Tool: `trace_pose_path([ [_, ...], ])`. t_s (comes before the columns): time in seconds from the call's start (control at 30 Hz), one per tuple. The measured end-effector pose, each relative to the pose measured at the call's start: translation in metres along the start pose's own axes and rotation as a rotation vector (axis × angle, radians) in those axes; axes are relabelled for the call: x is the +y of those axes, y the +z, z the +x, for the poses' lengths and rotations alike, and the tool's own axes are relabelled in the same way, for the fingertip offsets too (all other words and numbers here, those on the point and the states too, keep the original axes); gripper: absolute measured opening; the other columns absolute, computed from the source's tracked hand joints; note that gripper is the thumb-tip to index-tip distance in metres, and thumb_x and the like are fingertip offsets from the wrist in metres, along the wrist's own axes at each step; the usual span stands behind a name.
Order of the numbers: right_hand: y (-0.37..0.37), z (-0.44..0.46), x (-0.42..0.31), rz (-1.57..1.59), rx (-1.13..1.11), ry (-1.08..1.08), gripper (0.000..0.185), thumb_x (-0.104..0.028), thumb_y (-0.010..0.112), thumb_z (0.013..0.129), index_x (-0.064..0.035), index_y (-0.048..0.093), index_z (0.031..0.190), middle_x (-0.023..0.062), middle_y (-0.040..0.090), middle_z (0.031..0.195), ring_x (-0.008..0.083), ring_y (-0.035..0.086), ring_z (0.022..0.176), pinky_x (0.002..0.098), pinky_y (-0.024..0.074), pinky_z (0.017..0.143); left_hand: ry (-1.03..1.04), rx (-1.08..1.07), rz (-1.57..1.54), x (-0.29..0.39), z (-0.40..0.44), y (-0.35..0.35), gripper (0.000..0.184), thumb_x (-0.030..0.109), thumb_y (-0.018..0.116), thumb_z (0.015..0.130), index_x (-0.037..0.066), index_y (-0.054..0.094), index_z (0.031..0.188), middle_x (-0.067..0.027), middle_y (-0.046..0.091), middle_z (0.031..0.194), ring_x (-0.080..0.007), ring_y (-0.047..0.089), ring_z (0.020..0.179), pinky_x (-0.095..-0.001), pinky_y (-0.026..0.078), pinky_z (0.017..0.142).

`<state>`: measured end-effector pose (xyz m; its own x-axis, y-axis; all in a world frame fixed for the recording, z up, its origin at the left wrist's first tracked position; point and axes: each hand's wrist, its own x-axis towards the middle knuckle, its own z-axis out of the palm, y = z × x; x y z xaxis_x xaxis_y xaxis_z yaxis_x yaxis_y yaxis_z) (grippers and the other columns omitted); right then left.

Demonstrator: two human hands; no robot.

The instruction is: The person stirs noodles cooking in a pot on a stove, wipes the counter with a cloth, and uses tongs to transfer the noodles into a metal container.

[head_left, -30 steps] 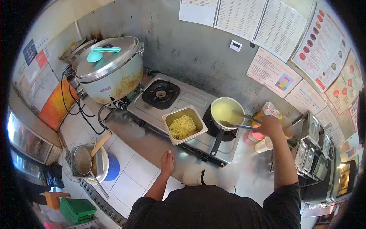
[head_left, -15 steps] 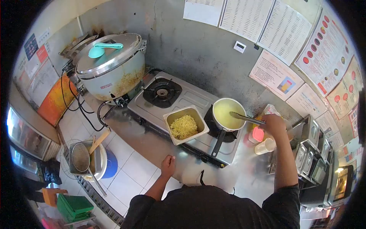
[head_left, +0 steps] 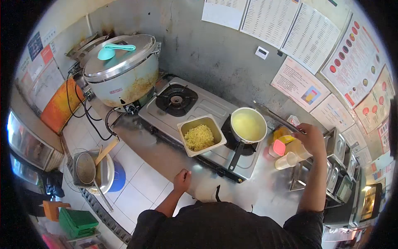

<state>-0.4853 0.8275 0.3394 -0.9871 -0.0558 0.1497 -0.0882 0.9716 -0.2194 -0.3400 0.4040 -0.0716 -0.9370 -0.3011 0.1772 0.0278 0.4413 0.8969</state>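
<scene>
My right hand (head_left: pixel 311 139) grips a pair of metal tongs (head_left: pixel 282 120), held up to the right of a white saucepan (head_left: pixel 237 128). The tips of the tongs are outside the pan, near the wall. Pale yellow liquid (head_left: pixel 248 124) fills part of the saucepan, which sits on the right burner with its black handle toward me. To its left, a square steel container (head_left: pixel 189 150) of yellow noodles (head_left: pixel 199 137) rests on the stove. My left hand (head_left: pixel 182 180) is closed in a fist by the counter's front edge, with nothing seen in it.
The two-burner gas stove (head_left: pixel 209 97) stands against the wall. A large rice cooker (head_left: pixel 124 83) with a turquoise scoop (head_left: pixel 108 52) on its lid is at left. Right of the stove are a pink-lidded jar (head_left: pixel 277 148) and a cream container (head_left: pixel 286 160). A strainer (head_left: pixel 86 168) lies over a bucket (head_left: pixel 118 178).
My right hand has lifted the tongs out of the saucepan and moved them right, toward the wall. My left hand stays almost in place.
</scene>
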Motion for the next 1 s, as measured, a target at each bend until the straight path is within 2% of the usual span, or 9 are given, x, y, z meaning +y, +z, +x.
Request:
trace_pose_path([
  [0.13, 0.004, -0.004, -0.008, -0.042, -0.039, 0.013, 0.035, -0.031, 0.082, 0.081, -0.0084, 0.076, 0.108, 0.0166, 0.076, 0.094, 0.0354, 0.072, 0.084, 0.0429, 0.0546, 0.075, -0.026, -0.024, -0.003, -0.006, 0.0, 0.001, 0.029, 0.029, 0.065, 0.099, 0.003, 0.059, 0.086, -0.0149, 0.059, 0.067, -0.0273, 0.058, 0.057, -0.0406, 0.047, 0.058],
  [0.23, 0.004, -0.014, -0.033, 0.102, -0.082, 0.026, 0.035, -0.03, 0.082, 0.082, -0.0096, 0.077, 0.11, 0.0165, 0.076, 0.092, 0.0346, 0.072, 0.082, 0.0431, 0.0544, 0.075, -0.069, -0.048, 0.0, -0.008, 0.0, 0.002, 0.029, 0.029, 0.065, 0.099, 0.003, 0.06, 0.087, -0.0153, 0.06, 0.068, -0.0285, 0.059, 0.058, -0.0408, 0.048, 0.058],
  [0.27, 0.022, -0.009, -0.018, 0.174, -0.054, -0.099, 0.037, -0.035, 0.081, 0.082, -0.0107, 0.077, 0.11, 0.0144, 0.076, 0.091, 0.0335, 0.072, 0.08, 0.0421, 0.0546, 0.074, -0.083, -0.066, 0.004, -0.008, 0.0, 0.002, 0.029, 0.029, 0.065, 0.099, 0.003, 0.06, 0.087, -0.0154, 0.06, 0.068, -0.0291, 0.059, 0.058, -0.0408, 0.048, 0.058],
  [0.37, 0.033, -0.023, -0.077, 0.063, -0.157, -0.216, 0.043, -0.04, 0.081, 0.082, -0.0119, 0.076, 0.114, 0.0124, 0.076, 0.091, 0.0344, 0.073, 0.083, 0.0423, 0.0556, 0.075, -0.028, -0.037, 0.07, -0.007, 0.0, 0.004, 0.03, 0.03, 0.064, 0.1, 0.004, 0.06, 0.087, -0.0158, 0.06, 0.067, -0.0321, 0.062, 0.06, -0.0416, 0.048, 0.059],
  [0.47, 0.046, -0.027, -0.102, -0.079, -0.165, -0.349, 0.05, -0.043, 0.081, 0.081, -0.013, 0.073, 0.12, 0.0119, 0.076, 0.091, 0.0359, 0.073, 0.086, 0.044, 0.0564, 0.077, 0.033, -0.032, 0.121, -0.006, 0.0, 0.004, 0.03, 0.031, 0.063, 0.1, 0.004, 0.06, 0.087, -0.016, 0.061, 0.067, -0.0342, 0.064, 0.062, -0.043, 0.049, 0.059],
  [0.67, 0.037, -0.007, -0.071, -0.071, -0.094, -0.241, 0.058, -0.045, 0.084, 0.077, -0.0147, 0.072, 0.124, 0.016, 0.075, 0.103, 0.0375, 0.072, 0.095, 0.0465, 0.0562, 0.082, 0.013, -0.048, 0.115, -0.001, -0.003, 0.0, 0.03, 0.031, 0.064, 0.1, 0.005, 0.06, 0.087, -0.0154, 0.062, 0.067, -0.0338, 0.064, 0.061, -0.0443, 0.05, 0.059],
  [0.77, 0.016, 0.0, -0.051, -0.178, -0.068, -0.127, 0.058, -0.04, 0.089, 0.071, -0.0112, 0.074, 0.119, 0.0141, 0.077, 0.097, 0.0362, 0.073, 0.092, 0.0448, 0.0567, 0.082, 0.062, -0.019, 0.104, -0.001, -0.005, 0.001, 0.029, 0.031, 0.064, 0.099, 0.005, 0.06, 0.087, -0.0151, 0.062, 0.066, -0.0337, 0.064, 0.06, -0.0441, 0.05, 0.058],
  [0.9, 0.002, 0.01, -0.027, -0.379, -0.219, -0.037, 0.071, -0.054, 0.088, 0.065, -0.0103, 0.074, 0.119, 0.0195, 0.074, 0.11, 0.0378, 0.071, 0.102, 0.0473, 0.0556, 0.09, 0.049, -0.037, 0.071, -0.002, -0.007, 0.003, 0.028, 0.03, 0.066, 0.098, 0.006, 0.06, 0.085, -0.0145, 0.062, 0.066, -0.0333, 0.065, 0.059, -0.044, 0.051, 0.058],
  [1.0, 0.017, 0.031, -0.02, -0.51, -0.315, -0.034, 0.075, -0.059, 0.088, 0.06, -0.0074, 0.075, 0.113, 0.0191, 0.074, 0.111, 0.0369, 0.071, 0.104, 0.0469, 0.0558, 0.091, 0.041, -0.055, 0.091, -0.003, -0.006, 0.004, 0.028, 0.03, 0.066, 0.098, 0.006, 0.061, 0.085, -0.014, 0.063, 0.066, -0.0333, 0.066, 0.059, -0.0444, 0.051, 0.058],
])
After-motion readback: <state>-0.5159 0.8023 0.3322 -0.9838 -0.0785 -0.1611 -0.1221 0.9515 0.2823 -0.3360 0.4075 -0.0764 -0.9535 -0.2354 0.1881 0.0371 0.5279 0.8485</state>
